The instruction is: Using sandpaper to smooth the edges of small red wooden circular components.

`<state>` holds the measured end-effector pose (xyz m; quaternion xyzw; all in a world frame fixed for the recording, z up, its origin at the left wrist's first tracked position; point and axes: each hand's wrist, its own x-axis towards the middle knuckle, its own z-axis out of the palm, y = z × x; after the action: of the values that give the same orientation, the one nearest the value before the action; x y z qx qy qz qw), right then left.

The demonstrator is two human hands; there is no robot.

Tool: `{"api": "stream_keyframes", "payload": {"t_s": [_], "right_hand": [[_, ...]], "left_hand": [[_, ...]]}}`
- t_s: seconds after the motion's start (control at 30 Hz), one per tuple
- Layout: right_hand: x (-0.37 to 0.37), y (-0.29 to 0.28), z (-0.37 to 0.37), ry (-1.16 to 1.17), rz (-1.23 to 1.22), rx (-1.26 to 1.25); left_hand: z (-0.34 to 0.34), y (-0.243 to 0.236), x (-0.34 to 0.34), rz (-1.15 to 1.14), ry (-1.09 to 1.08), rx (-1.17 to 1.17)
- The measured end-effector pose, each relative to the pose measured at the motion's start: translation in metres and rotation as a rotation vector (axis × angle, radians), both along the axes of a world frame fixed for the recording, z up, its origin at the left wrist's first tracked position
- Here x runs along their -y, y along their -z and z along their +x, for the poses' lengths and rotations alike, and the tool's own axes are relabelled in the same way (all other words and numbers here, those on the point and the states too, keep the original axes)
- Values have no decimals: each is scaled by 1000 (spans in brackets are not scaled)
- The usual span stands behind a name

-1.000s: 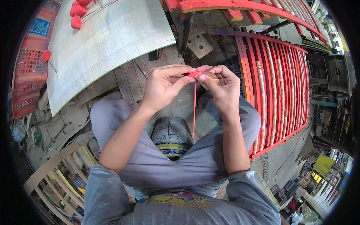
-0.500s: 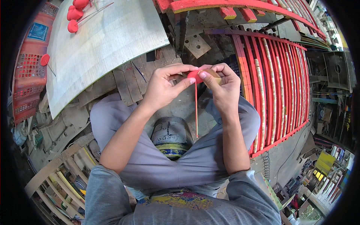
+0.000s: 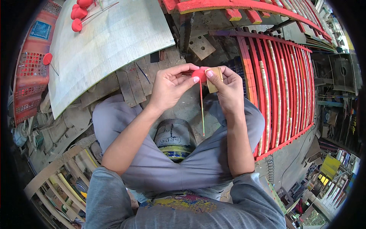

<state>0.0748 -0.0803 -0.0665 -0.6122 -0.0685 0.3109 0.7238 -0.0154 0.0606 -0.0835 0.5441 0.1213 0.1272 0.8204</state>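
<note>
Between my hands is a red rounded piece (image 3: 198,73) on a thin stick (image 3: 202,108), which hangs down from it, red above and greenish lower down. My left hand (image 3: 172,84) pinches the red piece between thumb and fingers. In my right hand (image 3: 231,89) is a small tan piece of sandpaper (image 3: 211,87), gripped under the thumb and held against the right side of the red piece. My right fingertips are partly hidden behind the sandpaper. Other red pieces on sticks (image 3: 79,13) lie on the pale board at the upper left.
A pale board (image 3: 110,42) and a red plastic crate (image 3: 32,61) are at the left; one red piece (image 3: 47,58) rests by the crate. A paint bucket (image 3: 173,137) stands between my legs. Red slatted racks (image 3: 280,91) rise at the right, and a wooden slatted frame (image 3: 57,175) lies lower left.
The sandpaper has turned in my right hand, showing more of its flat tan face. The hanging stick's lower end has swung slightly right and up.
</note>
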Motion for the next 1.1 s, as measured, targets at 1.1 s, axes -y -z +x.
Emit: {"api": "stream_keyframes", "payload": {"t_s": [1.1], "right_hand": [[-2,2,-1,34,141,64]], "left_hand": [[0,-2,-7,-142,69,-63]]}}
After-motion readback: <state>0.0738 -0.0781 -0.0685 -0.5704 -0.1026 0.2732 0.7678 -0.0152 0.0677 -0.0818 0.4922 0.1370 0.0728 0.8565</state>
